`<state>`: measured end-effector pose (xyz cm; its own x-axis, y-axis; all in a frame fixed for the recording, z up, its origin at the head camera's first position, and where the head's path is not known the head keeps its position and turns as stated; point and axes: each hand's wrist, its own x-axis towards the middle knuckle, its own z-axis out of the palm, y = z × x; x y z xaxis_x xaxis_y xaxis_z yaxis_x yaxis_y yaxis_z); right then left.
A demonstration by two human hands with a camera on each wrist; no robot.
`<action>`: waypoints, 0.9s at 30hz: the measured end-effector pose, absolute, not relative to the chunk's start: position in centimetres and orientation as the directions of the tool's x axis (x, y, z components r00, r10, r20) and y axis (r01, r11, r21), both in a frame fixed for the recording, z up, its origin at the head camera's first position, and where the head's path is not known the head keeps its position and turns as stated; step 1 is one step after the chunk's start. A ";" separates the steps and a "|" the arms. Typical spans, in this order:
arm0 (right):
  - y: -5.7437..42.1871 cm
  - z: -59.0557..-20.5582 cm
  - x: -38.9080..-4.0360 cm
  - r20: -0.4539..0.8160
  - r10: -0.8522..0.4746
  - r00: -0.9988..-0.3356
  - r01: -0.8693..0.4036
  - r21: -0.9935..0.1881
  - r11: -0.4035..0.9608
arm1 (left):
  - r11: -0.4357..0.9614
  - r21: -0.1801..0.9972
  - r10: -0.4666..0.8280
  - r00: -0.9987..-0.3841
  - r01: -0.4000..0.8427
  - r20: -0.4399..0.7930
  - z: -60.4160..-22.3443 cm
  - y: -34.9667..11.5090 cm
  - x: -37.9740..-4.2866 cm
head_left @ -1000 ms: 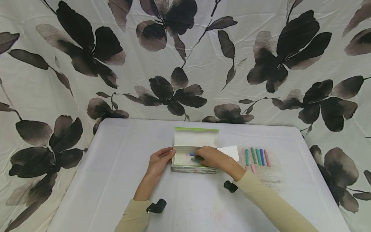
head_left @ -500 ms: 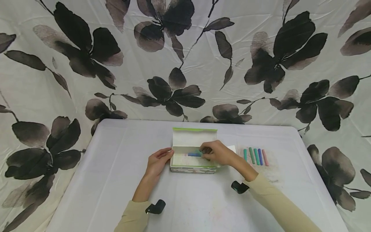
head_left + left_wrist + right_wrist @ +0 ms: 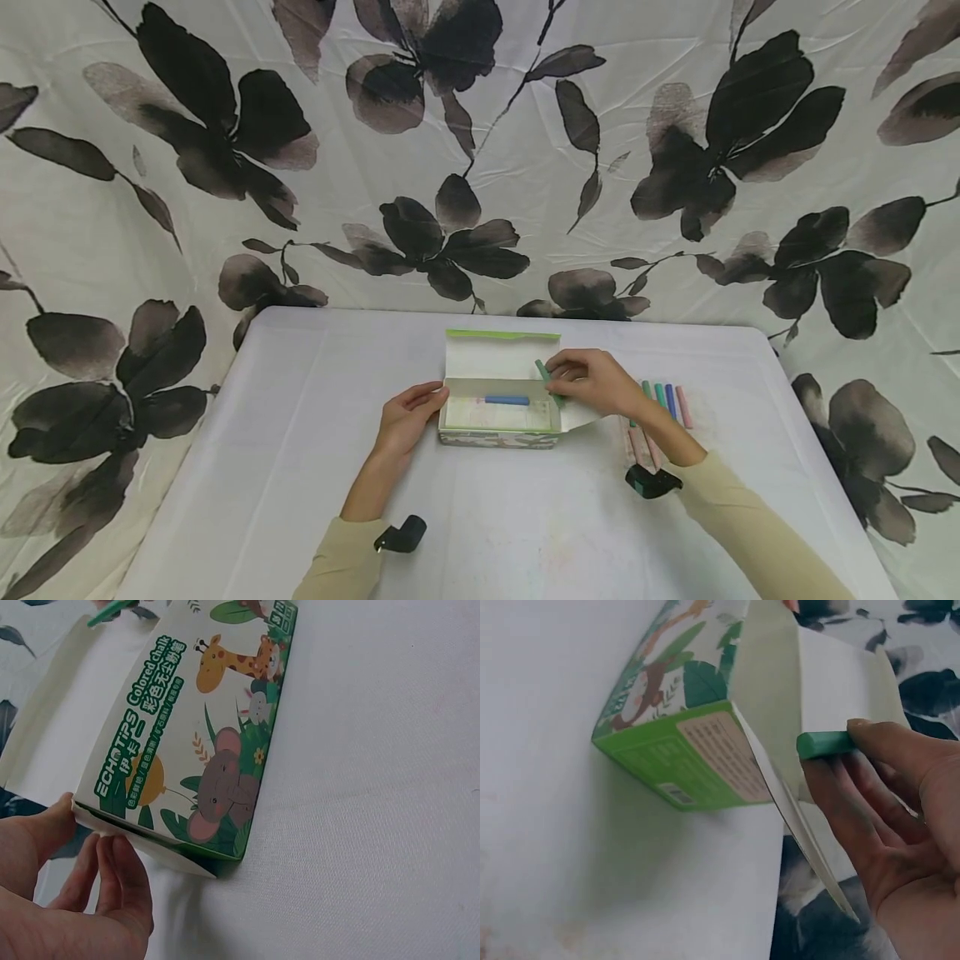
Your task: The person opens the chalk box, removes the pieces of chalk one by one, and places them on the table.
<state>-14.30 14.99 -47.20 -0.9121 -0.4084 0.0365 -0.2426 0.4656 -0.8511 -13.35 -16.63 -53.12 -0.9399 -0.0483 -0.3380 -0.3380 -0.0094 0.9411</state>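
A cardboard box of colored chalk [image 3: 497, 439] lies on the table with its lid flap [image 3: 502, 357] folded back. My left hand [image 3: 405, 421] holds the box at its left end, thumb at the top corner and fingers against the side, as the left wrist view also shows. Over the box's right end, my right hand [image 3: 592, 379] pinches a green chalk stick [image 3: 825, 744] between thumb and fingers. Inside the box a blue chalk stick [image 3: 507, 400] lies crosswise. The box's right side flap [image 3: 588, 414] sticks outward below my right hand.
To the right of the box, several chalk sticks lie in a row, among them a blue one [image 3: 671, 404] and a pink one [image 3: 684, 408]. My right forearm partly covers them. A floral cloth [image 3: 450, 167] hangs behind the white table [image 3: 315, 367].
My right hand has lifted the green chalk stick out of the box and moved right and up. The blue stick in the box is now fully uncovered. My left hand stays on the box.
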 end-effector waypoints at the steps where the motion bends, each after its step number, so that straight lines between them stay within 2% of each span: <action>1: 15.3 -47.1 -14.2 0.035 -0.397 -0.917 -0.231 -0.859 0.458 | -0.009 0.941 -0.048 -0.940 -0.339 -0.339 -53.1 -16.6 -13.3; 15: 19.8 -46.1 -12.9 -0.076 -0.268 -0.960 -0.029 -0.929 0.368 | -0.015 0.941 -0.051 -0.940 -0.338 -0.338 -53.1 -16.6 -13.4; 27: 23.6 -46.9 -11.1 -0.111 -0.156 -0.981 0.053 -0.941 0.334 | -0.015 0.941 -0.046 -0.940 -0.337 -0.338 -53.1 -16.5 -13.4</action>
<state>-11.10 23.61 -46.92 -0.9815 -0.1564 -0.1109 0.0531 0.3340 -0.9411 -13.40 -16.50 -53.13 -0.9402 -0.0462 -0.3376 -0.3373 -0.0145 0.9413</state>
